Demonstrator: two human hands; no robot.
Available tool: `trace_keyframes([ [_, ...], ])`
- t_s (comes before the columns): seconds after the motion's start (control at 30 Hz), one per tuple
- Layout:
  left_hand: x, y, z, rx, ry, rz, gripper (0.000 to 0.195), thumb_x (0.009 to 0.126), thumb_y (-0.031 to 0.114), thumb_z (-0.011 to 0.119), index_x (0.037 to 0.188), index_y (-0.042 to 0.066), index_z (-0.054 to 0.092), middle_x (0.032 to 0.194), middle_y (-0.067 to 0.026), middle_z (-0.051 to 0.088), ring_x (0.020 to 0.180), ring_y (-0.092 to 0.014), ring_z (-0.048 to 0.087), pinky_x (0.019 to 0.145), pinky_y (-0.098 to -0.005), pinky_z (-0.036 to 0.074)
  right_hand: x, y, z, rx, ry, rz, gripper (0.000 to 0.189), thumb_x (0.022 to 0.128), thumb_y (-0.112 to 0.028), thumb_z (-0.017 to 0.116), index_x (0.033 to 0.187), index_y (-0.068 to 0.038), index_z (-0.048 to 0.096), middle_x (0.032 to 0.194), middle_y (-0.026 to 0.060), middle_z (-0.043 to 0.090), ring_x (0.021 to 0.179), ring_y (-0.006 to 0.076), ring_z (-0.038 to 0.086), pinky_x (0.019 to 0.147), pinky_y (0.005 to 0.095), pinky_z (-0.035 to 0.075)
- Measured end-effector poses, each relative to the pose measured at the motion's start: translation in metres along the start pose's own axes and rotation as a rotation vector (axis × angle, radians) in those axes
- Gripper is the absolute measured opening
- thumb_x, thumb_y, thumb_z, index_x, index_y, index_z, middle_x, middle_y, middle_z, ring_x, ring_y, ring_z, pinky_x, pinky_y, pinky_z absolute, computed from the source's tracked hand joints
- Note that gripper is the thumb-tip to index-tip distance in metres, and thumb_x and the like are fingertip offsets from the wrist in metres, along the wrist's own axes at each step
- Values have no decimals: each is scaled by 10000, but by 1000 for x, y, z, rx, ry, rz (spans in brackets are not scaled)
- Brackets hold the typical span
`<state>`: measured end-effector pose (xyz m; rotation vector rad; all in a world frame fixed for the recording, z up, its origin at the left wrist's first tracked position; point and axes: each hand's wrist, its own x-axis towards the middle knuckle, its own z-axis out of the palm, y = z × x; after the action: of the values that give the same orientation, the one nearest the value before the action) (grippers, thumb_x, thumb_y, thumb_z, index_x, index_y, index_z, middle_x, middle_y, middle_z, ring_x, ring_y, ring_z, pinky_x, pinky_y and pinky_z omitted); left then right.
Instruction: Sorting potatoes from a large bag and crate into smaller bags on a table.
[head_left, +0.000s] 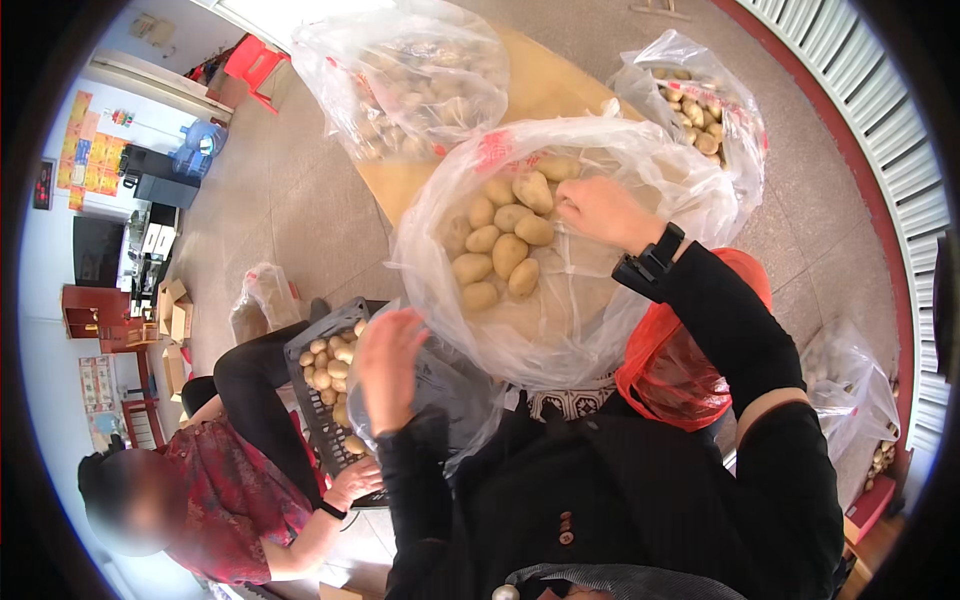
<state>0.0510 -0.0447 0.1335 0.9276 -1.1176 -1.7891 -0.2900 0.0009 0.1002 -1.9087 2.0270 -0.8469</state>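
Observation:
Several potatoes (510, 255) lie in an open clear plastic bag (600, 307) in front of me. My right hand (607, 214) is over the bag's inside, its fingers curled beside the upper potatoes; whether it holds one I cannot tell. My left hand (391, 367) is raised and blurred at the bag's lower left, over a second clear bag (465, 405); its grip is unclear. Left of that hand, more potatoes (330, 367) lie in a black plastic crate (315, 427).
A full clear bag of potatoes (427, 90) rests on the tan board (390, 187). Another potato bag (697, 112) stands at the upper right. A red plastic bag (675, 375) hangs by my right arm. A seated person (232, 487) has a hand at the crate.

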Motion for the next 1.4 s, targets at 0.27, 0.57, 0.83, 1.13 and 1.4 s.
trace_keyframes([
  [0.27, 90, -109, 24, 570, 63, 5, 272, 855, 108, 455, 1082, -35, 504, 1049, -132, 553, 1015, -209, 509, 863, -300, 391, -11, 15, 6, -248, -176, -61, 94, 705, -128, 524, 710, -34, 517, 615, 151, 541, 609, 324, 555, 513, 426, 433],
  [0.57, 135, -135, -16, 853, 121, 66, 350, 860, 97, 411, 1179, -45, 418, 1178, -138, 462, 1079, -212, 444, 926, -297, 336, -20, 13, 2, -165, -128, -151, 50, 687, -74, 525, 707, -30, 514, 619, 137, 545, 609, 318, 563, 516, 412, 438],
  [0.83, 95, -159, 17, 615, 223, 24, 458, 876, 153, 383, 1276, -49, 290, 1316, -185, 327, 1223, -264, 313, 1000, -327, 250, -27, 7, 16, -194, -255, -180, 51, 688, -64, 519, 724, -29, 521, 618, 129, 554, 607, 306, 575, 506, 403, 445],
  [1.13, 67, -157, 44, 604, 122, -52, 462, 871, 144, 413, 1266, -62, 291, 1286, -201, 360, 1184, -283, 360, 972, -334, 282, -38, 2, 45, -241, -420, -239, 50, 669, -71, 515, 650, -49, 556, 587, 125, 559, 591, 303, 581, 505, 394, 456],
  [1.4, 94, -121, 87, 1049, -106, 453, 328, 811, 95, 512, 1102, -46, 455, 1191, -212, 443, 1103, -324, 437, 926, -355, 341, -32, 4, 30, -231, -309, -217, 49, 656, -91, 535, 651, -58, 570, 585, 127, 559, 572, 286, 584, 498, 383, 456],
])
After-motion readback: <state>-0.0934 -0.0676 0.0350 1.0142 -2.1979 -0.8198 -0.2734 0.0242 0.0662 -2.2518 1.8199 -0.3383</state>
